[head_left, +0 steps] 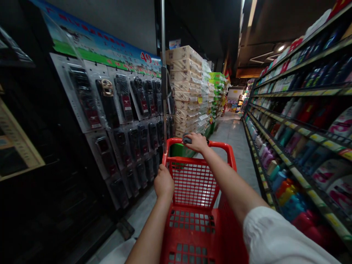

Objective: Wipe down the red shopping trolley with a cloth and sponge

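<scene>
A red plastic shopping cart [192, 181] with grid walls stands right in front of me. My left hand [164, 182] is closed around its left rim, near the far left corner. My right hand [196, 142] reaches across to the far top rim, fingers curled over a crumpled grey cloth [187, 139] pressed against the red plastic. Most of the cloth is hidden under the fingers. Through the grid of the cart's floor and far wall the grey tiles show; the part of the cart seen holds no goods.
Packaged belts [123, 97] hang on a rack at the left, beside a metal pole [163, 44]. Beyond it rise stacked tissue packs [185, 88]. Shelves of bottles [297, 110] line the right side. A tiled aisle [233, 128] runs ahead between them.
</scene>
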Motion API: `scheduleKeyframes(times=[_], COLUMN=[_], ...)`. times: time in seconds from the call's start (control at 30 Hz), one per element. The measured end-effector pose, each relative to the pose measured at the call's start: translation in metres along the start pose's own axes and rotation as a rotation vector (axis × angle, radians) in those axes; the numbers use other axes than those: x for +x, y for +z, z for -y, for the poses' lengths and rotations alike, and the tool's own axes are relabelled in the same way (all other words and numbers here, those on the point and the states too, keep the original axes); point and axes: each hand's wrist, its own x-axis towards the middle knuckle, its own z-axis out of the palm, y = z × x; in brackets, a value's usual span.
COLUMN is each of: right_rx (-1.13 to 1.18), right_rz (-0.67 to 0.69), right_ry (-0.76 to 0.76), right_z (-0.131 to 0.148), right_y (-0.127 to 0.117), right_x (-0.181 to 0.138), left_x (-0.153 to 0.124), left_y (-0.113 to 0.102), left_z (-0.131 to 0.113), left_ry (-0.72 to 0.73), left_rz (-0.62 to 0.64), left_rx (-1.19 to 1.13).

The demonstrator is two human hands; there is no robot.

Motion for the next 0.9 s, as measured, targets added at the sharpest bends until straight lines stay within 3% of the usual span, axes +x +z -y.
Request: scheduleKeyframes(times=[0.1, 0.2, 0.27, 0.33, 0.6, 0.9], right_rx=[0.007, 0.050, 0.051, 0.012, -0.088, 0.013], right_rz=[-0.047, -0.076, -0.075, -0.057, 0.016, 0.057], right_ry=[-0.023, 0.071, 0.123, 0.138, 0.020, -0.244], right_z=[-0.036, -0.077, -0.087, -0.078, 0.005, 0.053], right_y=[-0.002, -0.005, -0.006, -0.004, 0.009, 0.034], right_x=[-0.024, -0.042, -0.046, -0.042, 0.007, 0.050], left_x=[0.000, 0.000, 0.000, 0.001, 0.000, -0.002], left_y=[0.000, 0.001, 0.002, 0.004, 0.008, 0.009], left_z=[0.000, -0.001, -0.002, -0.002, 0.000, 0.001], left_ry=[0.017, 0.017, 0.010, 0.011, -0.007, 0.006], left_rz=[-0.010, -0.002, -0.013, -0.034, -0.050, -0.055], left_rx=[0.000, -0.014, -0.007, 0.001, 0.016, 0.023])
